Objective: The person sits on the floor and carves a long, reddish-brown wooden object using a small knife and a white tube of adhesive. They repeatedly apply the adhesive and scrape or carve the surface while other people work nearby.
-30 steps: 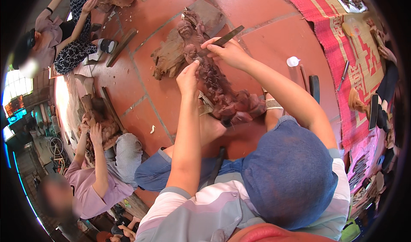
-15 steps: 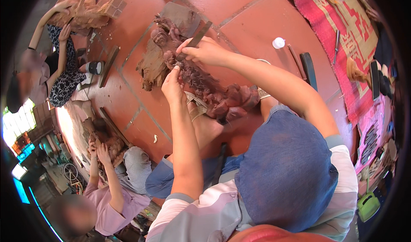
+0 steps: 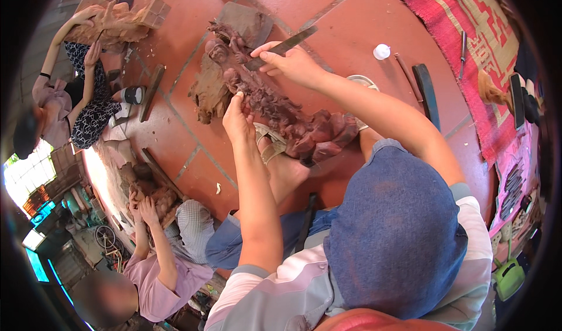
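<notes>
**Fingers on the carving, file across its head**

Fingers of my left hand are pressed together and laid flat against the side of the reddish-brown wooden carving, just below its carved head. That carving is my landmark: it lies on the terracotta tiled floor in front of me, its head end pointing away and its thick base resting against my sandalled foot.

Far left of the carving, a person in a patterned dark dress holds a paler carved block with both hands. Between that person and the carving a dark wooden stick lies on the tiles. Below and left of the carving, another person in a lilac shirt bends over a smaller carved piece, both hands on it.

At the head of the carving, my right hand is closed around a flat metal file, thumb and fingers pinching it, with the blade lying across the top of the figure and its tip sticking out past the carving's far side.

Right of the carving a small white lid sits on the tiles, then a slim rod and a dark flat tool. Further right a red woven mat carries more tools.
</notes>
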`<action>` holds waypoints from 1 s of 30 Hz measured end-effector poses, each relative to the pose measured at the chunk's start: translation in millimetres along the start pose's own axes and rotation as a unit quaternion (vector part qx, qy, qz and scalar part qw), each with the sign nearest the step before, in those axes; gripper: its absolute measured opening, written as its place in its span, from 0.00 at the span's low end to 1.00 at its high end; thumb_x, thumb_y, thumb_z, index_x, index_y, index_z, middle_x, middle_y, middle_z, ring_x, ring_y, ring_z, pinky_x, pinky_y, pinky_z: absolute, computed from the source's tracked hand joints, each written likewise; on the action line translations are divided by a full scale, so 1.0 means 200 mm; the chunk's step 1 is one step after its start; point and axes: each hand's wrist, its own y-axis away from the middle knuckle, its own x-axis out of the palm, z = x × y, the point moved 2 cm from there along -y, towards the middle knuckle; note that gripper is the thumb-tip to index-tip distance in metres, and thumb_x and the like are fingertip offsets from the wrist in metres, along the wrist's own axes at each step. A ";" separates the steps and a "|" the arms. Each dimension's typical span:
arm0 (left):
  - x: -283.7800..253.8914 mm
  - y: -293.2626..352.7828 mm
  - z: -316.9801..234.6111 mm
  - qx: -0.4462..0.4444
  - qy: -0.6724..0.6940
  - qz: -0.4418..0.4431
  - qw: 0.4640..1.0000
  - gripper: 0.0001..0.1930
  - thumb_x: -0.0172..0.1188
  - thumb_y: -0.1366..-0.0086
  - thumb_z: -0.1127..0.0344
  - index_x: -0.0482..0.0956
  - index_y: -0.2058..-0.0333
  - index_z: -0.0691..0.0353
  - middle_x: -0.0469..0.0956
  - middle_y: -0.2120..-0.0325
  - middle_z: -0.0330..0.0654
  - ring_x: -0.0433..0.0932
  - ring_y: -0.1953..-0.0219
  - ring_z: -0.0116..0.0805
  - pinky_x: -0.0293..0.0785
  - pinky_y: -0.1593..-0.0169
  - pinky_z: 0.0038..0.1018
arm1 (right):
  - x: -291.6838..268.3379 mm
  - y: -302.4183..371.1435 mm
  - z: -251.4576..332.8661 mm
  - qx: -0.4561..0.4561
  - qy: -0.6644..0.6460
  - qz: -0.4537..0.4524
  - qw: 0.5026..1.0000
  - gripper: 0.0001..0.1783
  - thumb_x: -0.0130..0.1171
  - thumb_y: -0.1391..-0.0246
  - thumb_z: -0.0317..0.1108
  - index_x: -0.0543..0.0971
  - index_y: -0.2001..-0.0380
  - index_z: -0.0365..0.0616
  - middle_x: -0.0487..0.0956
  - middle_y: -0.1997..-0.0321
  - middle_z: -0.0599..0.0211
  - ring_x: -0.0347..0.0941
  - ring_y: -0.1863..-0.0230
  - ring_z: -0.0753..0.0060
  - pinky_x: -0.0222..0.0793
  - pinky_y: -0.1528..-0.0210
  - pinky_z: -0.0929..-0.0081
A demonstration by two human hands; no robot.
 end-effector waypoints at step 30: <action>-0.03 -0.05 -0.06 0.002 -0.077 0.073 0.994 0.08 0.62 0.47 0.64 0.76 0.75 0.63 0.74 0.82 0.34 0.67 0.84 0.17 0.59 0.83 0.14 | 0.06 0.03 -0.09 -0.066 0.049 0.032 0.996 0.09 0.49 0.44 0.33 0.75 0.62 0.41 0.71 0.74 0.80 0.58 0.75 0.90 0.55 0.75 0.88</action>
